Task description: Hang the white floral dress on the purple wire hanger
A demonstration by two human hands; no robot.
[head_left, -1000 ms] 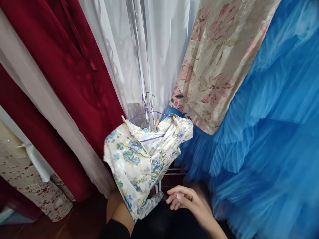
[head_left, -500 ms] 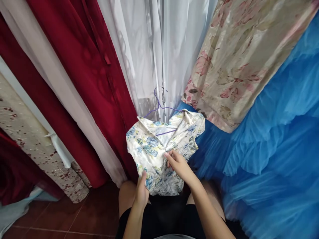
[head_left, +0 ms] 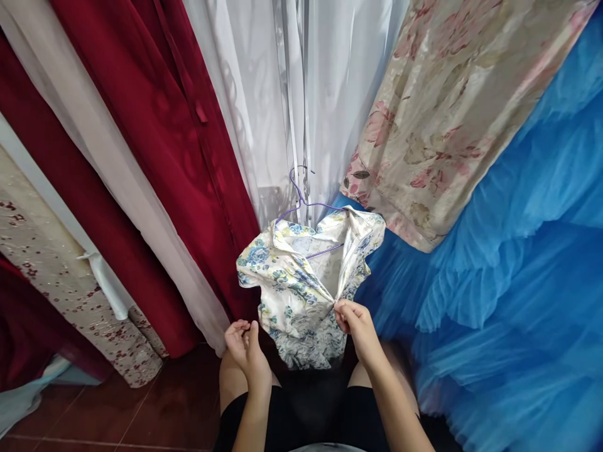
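Observation:
A short-sleeved floral blouse (head_left: 296,295), white with blue and yellow flowers, hangs on a thin purple hanger (head_left: 301,199) in front of my lap. Its V-shaped neckline is spread, showing the hanger's lower bar inside. My right hand (head_left: 355,320) pinches the fabric at the bottom point of the neckline, thumb and fingers closed. Whether a button or zip is under those fingertips I cannot tell. Just left of the blouse, my left hand (head_left: 249,351) is apart from it, palm turned up, fingers loosely curled with a gap to the thumb and nothing in them.
Long red cloth (head_left: 155,125) and pale pink cloth (head_left: 117,163) hang on the left, beside a sequinned beige one (head_left: 70,295). White fabric (head_left: 254,94) hangs behind the hanger. To the right are a pink-flowered garment (head_left: 452,125) and blue ruffled tulle (head_left: 509,314). Dark red tiles (head_left: 164,408) cover the floor.
My left hand has let go of the blouse's side and moved left. My right hand has shifted slightly right and down, drawing the neckline wider.

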